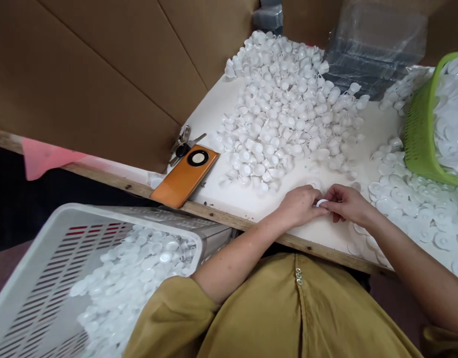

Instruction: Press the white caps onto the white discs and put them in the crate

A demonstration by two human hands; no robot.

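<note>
My left hand (300,205) and my right hand (346,203) meet just above the white tabletop (247,201), near its front edge. Between their fingertips is a small round white plastic piece (320,203), pinched by both hands and partly covered by the fingers. Beyond the hands spreads a large heap of small white plastic cups (288,114), which look like tiny teacups with handles. To the right of my right hand lie many flat white plastic discs (422,209), overlapping one another.
A grey-white basket (61,219) holding white pieces stands below the table edge at left. An orange phone (186,176) and keys (184,144) lie beside the cardboard wall (102,74). A green basket (419,134) of white pieces stands at right; plastic-wrapped blocks (374,49) sit behind.
</note>
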